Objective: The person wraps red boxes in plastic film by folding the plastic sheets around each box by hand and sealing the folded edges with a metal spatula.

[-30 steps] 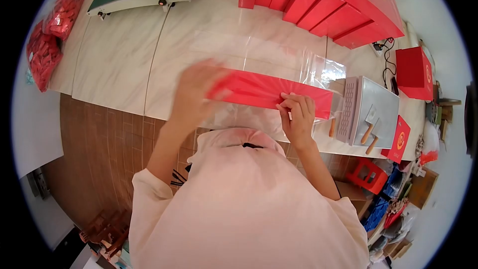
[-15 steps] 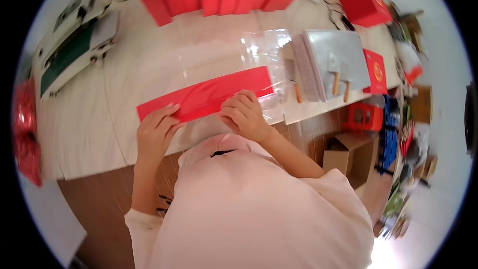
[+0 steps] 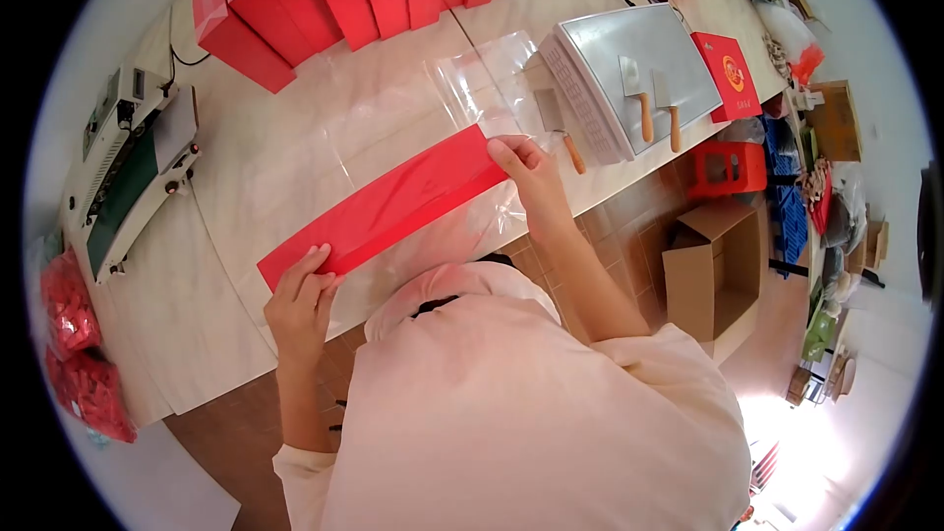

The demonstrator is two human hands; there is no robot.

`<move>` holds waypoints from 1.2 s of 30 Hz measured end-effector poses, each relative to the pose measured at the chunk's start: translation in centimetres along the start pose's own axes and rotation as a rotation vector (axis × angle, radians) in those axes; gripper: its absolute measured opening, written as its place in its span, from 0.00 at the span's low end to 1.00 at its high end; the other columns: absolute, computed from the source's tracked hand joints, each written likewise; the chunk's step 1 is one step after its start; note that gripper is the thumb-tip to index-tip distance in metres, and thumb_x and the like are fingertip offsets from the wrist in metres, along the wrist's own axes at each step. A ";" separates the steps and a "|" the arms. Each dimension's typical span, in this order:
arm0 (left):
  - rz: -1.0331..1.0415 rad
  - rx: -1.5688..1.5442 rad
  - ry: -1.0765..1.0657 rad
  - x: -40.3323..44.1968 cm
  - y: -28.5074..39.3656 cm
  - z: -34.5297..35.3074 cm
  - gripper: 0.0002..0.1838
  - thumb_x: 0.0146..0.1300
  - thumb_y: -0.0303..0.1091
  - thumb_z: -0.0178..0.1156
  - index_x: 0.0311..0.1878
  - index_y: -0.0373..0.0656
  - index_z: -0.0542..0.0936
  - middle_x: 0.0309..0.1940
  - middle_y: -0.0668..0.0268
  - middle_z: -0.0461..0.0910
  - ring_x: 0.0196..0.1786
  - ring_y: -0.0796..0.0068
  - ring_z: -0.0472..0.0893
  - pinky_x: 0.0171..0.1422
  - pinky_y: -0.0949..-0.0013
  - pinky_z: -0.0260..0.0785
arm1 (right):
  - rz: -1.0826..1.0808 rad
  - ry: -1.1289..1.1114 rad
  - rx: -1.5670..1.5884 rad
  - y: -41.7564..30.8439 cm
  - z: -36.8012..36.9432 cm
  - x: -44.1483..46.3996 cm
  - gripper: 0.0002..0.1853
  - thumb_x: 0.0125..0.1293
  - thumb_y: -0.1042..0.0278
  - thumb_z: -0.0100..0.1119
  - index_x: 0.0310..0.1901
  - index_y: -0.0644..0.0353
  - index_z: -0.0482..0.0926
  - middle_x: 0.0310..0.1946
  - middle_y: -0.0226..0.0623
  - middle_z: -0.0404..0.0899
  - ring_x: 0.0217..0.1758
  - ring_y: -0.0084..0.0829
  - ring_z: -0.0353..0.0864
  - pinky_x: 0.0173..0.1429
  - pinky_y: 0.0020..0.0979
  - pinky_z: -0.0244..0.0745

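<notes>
Out slides our right hand [image 3: 532, 175], gripping one end of the red box [image 3: 388, 199], left hand [image 3: 300, 303] the other: level's best.

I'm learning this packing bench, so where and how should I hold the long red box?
Probably by its two short ends, one hand from each side, coming from the near edge. The long red box is narrow and stretches slantwise before the person, so a grip at both ends should steady it. The left hand and right hand are at opposite ends.
</notes>
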State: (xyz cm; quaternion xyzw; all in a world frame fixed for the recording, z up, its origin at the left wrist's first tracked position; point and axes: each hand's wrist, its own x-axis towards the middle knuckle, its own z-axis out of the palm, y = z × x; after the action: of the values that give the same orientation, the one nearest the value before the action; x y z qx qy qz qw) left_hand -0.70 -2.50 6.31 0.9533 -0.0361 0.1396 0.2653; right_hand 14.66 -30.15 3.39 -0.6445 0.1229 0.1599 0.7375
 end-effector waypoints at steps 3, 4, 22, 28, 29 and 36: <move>0.013 -0.009 0.002 0.1 0.1 -0.1 0.08 0.52 0.19 0.68 0.28 0.33 0.77 0.46 0.57 0.84 0.54 0.59 0.83 0.47 0.68 0.81 | -0.053 0.015 0.050 0.8 0.1 0.1 0.12 0.65 0.64 0.65 0.42 0.65 0.79 0.38 0.31 0.80 0.40 0.19 0.74 0.47 0.23 0.69; 0.008 -0.006 0.001 -0.1 0.1 0.0 0.08 0.52 0.19 0.68 0.28 0.33 0.77 0.46 0.57 0.84 0.54 0.59 0.83 0.47 0.68 0.81 | -0.092 0.023 0.065 0.7 0.3 0.0 0.10 0.65 0.64 0.64 0.39 0.64 0.80 0.38 0.31 0.80 0.39 0.19 0.74 0.47 0.23 0.69; 0.138 0.152 0.103 -0.3 -0.3 0.0 0.09 0.52 0.30 0.69 0.27 0.42 0.76 0.44 0.64 0.85 0.48 0.67 0.85 0.37 0.72 0.79 | -1.086 -0.605 -1.139 -3.3 2.6 -2.8 0.30 0.54 0.59 0.69 0.59 0.56 0.75 0.62 0.38 0.71 0.66 0.45 0.66 0.67 0.47 0.61; 0.202 0.217 0.052 -0.5 -0.4 -0.6 0.08 0.55 0.31 0.66 0.28 0.43 0.75 0.48 0.64 0.84 0.52 0.68 0.84 0.39 0.72 0.80 | -1.166 -0.758 -1.253 -4.1 5.8 0.0 0.28 0.55 0.55 0.67 0.59 0.52 0.77 0.62 0.39 0.72 0.63 0.45 0.69 0.66 0.45 0.63; 0.230 0.232 0.057 -0.4 -0.4 -0.6 0.09 0.55 0.32 0.66 0.28 0.43 0.74 0.49 0.64 0.83 0.52 0.68 0.83 0.40 0.72 0.80 | -1.174 -0.767 -1.249 -4.1 6.2 0.1 0.28 0.55 0.55 0.67 0.59 0.52 0.77 0.62 0.39 0.72 0.63 0.45 0.69 0.66 0.45 0.63; 0.255 0.242 0.071 0.2 -0.7 -0.5 0.12 0.54 0.30 0.68 0.25 0.42 0.72 0.47 0.63 0.84 0.51 0.68 0.84 0.37 0.71 0.79 | -1.176 -0.923 -1.324 -4.2 6.9 1.0 0.34 0.47 0.56 0.72 0.59 0.50 0.76 0.62 0.41 0.70 0.61 0.43 0.70 0.65 0.45 0.65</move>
State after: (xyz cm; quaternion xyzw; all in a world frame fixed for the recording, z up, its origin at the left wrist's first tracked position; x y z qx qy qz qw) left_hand -0.54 -1.59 6.44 0.9604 -0.1304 0.2091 0.1301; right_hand 17.08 -23.78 7.79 -0.7588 -0.6283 0.0405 0.1669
